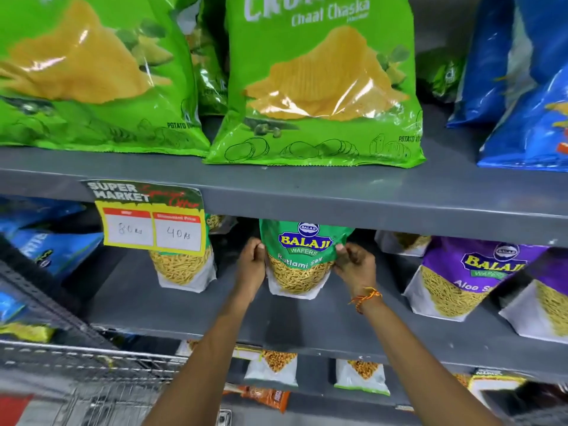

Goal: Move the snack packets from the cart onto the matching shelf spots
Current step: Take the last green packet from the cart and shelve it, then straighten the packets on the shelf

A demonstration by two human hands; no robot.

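A green and white Ratlami Sev packet (pixel 299 259) stands upright on the grey middle shelf (pixel 307 318). My left hand (pixel 252 265) grips its left edge and my right hand (pixel 353 265), with an orange thread at the wrist, pinches its right edge. A second packet of the same kind (pixel 184 269) stands just to the left, half hidden behind a yellow price tag (pixel 153 222). The wire cart (pixel 92 361) shows blurred at the lower left.
Purple Aloo Sev packets (pixel 467 278) stand to the right on the same shelf. Big green chip bags (pixel 319 84) and blue bags (pixel 528 87) fill the shelf above. Blue bags (pixel 52 247) sit at the left. Smaller packets (pixel 273 367) line the shelf below.
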